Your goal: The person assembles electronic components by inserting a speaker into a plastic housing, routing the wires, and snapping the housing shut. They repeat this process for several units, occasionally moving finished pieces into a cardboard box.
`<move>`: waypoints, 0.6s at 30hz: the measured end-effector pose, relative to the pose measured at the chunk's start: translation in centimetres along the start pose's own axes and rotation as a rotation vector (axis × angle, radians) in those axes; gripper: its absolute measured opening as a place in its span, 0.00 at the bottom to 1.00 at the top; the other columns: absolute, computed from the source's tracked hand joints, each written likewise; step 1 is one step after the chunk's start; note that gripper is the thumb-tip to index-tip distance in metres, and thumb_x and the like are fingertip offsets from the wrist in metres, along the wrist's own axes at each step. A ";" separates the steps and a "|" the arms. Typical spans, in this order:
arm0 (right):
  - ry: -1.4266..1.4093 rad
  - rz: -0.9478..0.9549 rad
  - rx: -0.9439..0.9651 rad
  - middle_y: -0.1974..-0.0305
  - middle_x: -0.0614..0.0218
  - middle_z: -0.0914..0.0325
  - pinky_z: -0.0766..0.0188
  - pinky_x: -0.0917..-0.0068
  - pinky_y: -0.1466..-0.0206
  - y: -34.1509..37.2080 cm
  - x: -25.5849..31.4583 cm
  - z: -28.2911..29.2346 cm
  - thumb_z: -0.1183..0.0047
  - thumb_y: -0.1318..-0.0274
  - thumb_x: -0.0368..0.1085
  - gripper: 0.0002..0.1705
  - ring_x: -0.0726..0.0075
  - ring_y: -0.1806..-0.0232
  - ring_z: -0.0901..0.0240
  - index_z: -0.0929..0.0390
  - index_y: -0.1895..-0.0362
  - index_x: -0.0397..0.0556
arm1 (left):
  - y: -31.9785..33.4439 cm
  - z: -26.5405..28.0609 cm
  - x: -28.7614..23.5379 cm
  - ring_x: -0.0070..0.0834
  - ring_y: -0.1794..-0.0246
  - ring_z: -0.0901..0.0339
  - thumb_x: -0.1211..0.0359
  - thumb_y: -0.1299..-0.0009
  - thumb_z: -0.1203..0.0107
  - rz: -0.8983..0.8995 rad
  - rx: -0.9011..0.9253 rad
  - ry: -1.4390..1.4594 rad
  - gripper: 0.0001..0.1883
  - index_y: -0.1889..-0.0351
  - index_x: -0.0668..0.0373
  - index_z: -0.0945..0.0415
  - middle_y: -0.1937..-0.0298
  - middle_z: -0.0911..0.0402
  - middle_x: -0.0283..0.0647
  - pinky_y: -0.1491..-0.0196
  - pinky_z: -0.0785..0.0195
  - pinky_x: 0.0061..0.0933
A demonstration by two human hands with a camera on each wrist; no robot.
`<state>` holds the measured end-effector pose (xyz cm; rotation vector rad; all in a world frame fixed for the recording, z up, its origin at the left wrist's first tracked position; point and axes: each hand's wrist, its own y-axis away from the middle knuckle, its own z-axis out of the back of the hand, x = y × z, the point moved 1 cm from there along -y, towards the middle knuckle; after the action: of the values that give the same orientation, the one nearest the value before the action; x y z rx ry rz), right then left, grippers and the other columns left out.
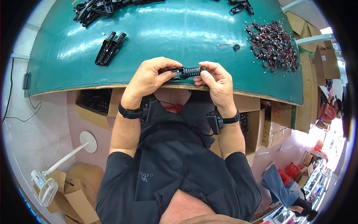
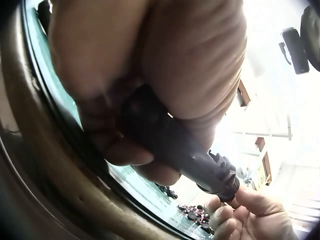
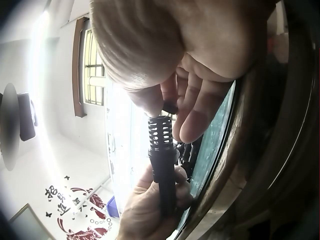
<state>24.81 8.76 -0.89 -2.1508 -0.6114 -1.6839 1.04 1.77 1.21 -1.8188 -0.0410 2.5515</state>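
Close over the front edge of the green table (image 1: pixel 160 44), my left hand (image 1: pixel 151 77) grips a black plastic housing (image 1: pixel 192 72). The housing has a solid body and a slotted, ribbed tube end, which points toward my right hand (image 1: pixel 219 84). Between my right thumb and fingertips I pinch a small round black part (image 3: pixel 170 107), right at the tube's open end. In the left wrist view the housing's body (image 2: pixel 172 142) runs out from under my left fingers, and its rear end is hidden in the palm.
Two similar housings (image 1: pixel 110 48) lie side by side at the left, with more housings (image 1: pixel 97 10) heaped behind them. A pile of small round black parts with red wires (image 1: pixel 275 46) covers the right side. One single wired part (image 1: pixel 236 47) lies beside it. Cardboard boxes (image 1: pixel 257 119) stand under the table.
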 end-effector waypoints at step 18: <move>0.000 0.014 0.031 0.55 0.62 0.15 0.13 0.74 0.53 0.4 -0.1 -0.1 0.41 0.27 0.29 0.15 0.70 0.58 0.14 0.20 0.40 0.38 | 0.2 0.0 -0.8 0.14 0.67 0.23 0.79 0.26 0.39 0.110 0.059 0.066 0.10 0.49 0.63 0.15 0.63 0.16 0.31 0.63 0.26 0.20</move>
<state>24.91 8.29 -0.95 -2.1287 -0.6168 -1.6559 1.29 1.51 1.94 -1.9331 0.1368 2.5313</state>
